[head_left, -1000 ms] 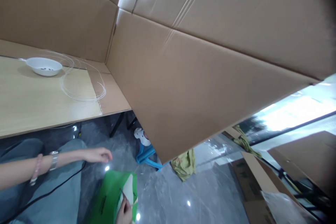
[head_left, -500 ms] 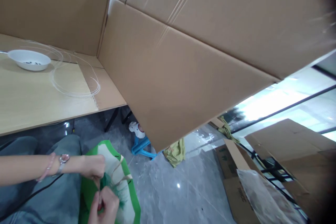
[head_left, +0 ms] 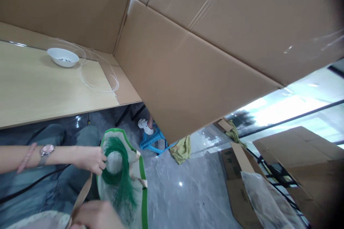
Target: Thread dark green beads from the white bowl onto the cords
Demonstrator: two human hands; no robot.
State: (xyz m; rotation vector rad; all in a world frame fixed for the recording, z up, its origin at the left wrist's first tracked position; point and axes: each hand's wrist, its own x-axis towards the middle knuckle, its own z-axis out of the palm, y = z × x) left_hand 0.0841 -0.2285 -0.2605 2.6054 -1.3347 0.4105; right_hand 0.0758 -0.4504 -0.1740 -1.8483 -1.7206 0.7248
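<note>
My left hand (head_left: 92,159), with a watch and a pink band on the wrist, is closed at the edge of a white bag (head_left: 137,166) with green trim. What its fingers pinch is too small to name. A looped bundle of green strands (head_left: 125,175) lies in the bag, just right of that hand. My right hand (head_left: 98,214), partly blurred at the bottom edge, is closed on a beige strap (head_left: 84,190) that runs up toward my left hand.
A white bowl (head_left: 63,57) with small dark pieces and a coil of clear line (head_left: 99,87) rest on the table (head_left: 40,93). Cardboard panels (head_left: 188,86) stand around it. A blue stool (head_left: 152,140), a person's foot and cardboard boxes (head_left: 242,200) are beyond.
My hands have moved apart, the right one down and left. The beige strap and the looped green strands now show more fully. The view has shifted, so the table sits further right.
</note>
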